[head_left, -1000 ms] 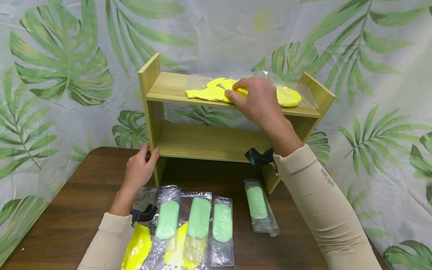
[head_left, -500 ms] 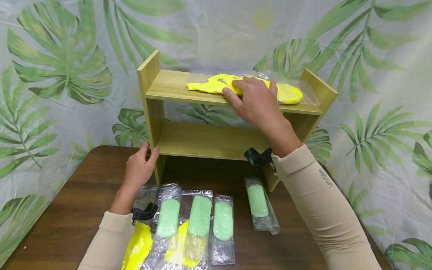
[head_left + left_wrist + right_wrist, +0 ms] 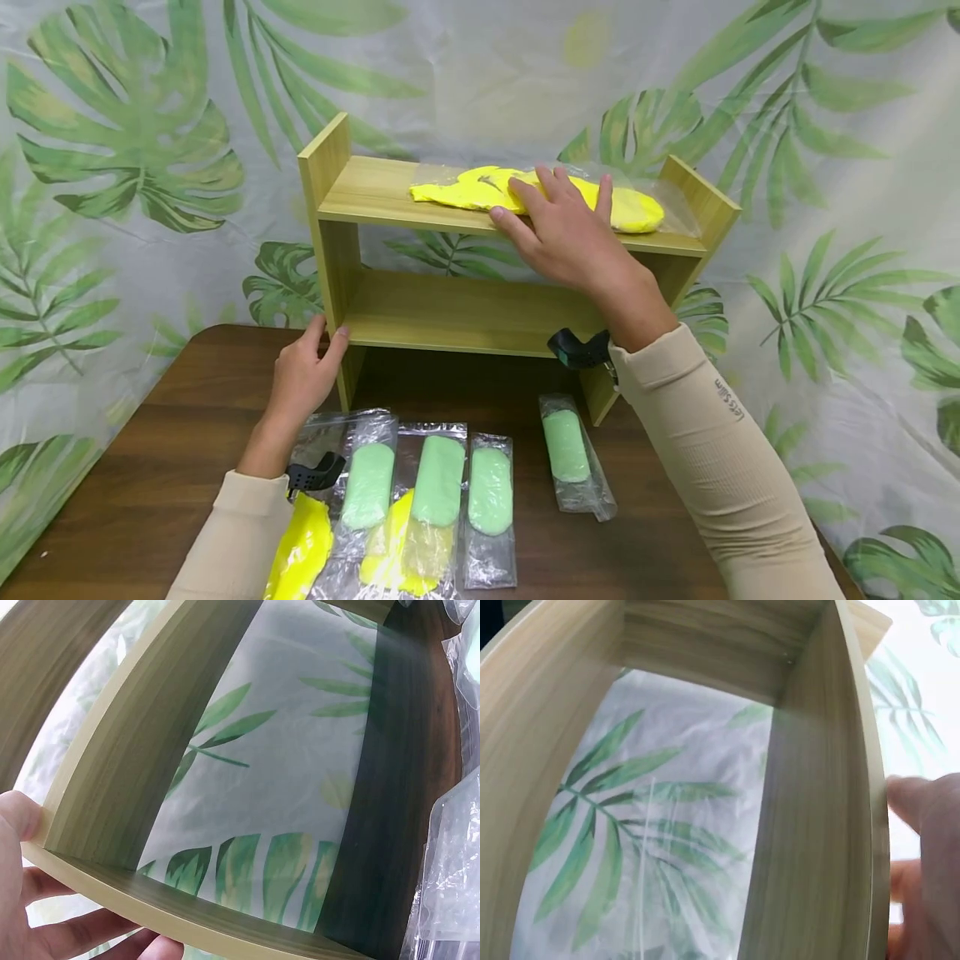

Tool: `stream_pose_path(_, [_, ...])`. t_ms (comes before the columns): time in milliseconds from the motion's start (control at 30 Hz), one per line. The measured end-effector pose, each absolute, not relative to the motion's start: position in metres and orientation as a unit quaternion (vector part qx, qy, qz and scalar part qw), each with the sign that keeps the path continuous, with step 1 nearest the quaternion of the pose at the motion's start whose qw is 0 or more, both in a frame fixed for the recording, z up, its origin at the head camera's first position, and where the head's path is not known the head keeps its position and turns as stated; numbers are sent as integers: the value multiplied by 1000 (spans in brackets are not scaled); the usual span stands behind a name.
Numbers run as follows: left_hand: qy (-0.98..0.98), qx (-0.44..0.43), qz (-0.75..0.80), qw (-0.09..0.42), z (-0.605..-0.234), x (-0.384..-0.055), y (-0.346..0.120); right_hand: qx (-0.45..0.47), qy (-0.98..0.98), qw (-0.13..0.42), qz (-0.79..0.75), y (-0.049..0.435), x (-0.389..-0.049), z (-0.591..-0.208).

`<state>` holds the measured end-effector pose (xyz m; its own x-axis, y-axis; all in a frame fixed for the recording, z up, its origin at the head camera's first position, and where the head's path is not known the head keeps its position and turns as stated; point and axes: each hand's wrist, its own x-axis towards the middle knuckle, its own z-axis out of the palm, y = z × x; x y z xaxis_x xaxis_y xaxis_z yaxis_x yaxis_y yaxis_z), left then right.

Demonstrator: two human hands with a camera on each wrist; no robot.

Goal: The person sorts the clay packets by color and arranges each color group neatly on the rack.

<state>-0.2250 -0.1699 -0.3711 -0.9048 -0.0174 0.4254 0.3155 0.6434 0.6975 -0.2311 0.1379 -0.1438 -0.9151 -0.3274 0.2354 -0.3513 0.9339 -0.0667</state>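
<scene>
A small two-tier wooden shelf (image 3: 457,312) stands on the table. On its top board lies a clear plastic bag of yellow clay-like stuff (image 3: 636,213), flattened and uneven. My right hand (image 3: 573,233) rests on this bag with fingers spread, hiding its middle; the thumb lies at the board's front edge. In the right wrist view, part of the right hand (image 3: 934,855) shows beside the board's edge. My left hand (image 3: 303,373) grips the shelf's left side panel. The left wrist view shows the left hand (image 3: 45,922) with its thumb on the front edge and fingers along the outer side.
In front of the shelf lie clear bags with green slabs (image 3: 437,482), some overlapping bags of yellow stuff (image 3: 306,533). Another bagged green slab (image 3: 567,446) lies apart, near the shelf's right leg. A leaf-patterned cloth (image 3: 150,200) hangs behind the brown table (image 3: 172,433).
My right hand's fingers were bent at the yellow bag; they have straightened and spread over it. The bag stays on the top board. My left hand keeps its grip on the side panel.
</scene>
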Motion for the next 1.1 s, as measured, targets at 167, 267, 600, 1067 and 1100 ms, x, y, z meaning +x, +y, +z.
stream_pose_path(167, [-888,-82,-408,197,-369,-224,-170,183,-971,137,75,146,-222,-146])
stream_pose_path(267, [-888,-80,-408,196,-369,-223,-171,194,-964,154,100,152,-215,-148])
stream_pose_path(600, [-887,-81,-409,197,-368,-222,-173,253,-922,219,195,174,-182,-159])
stream_pose_path(1067, [-886,-82,-415,190,-366,-215,-181,270,-848,344,300,193,-141,-199])
stream_pose_path(1100, [-887,-82,-414,189,-366,-215,-181,269,-842,354,306,194,-139,-203])
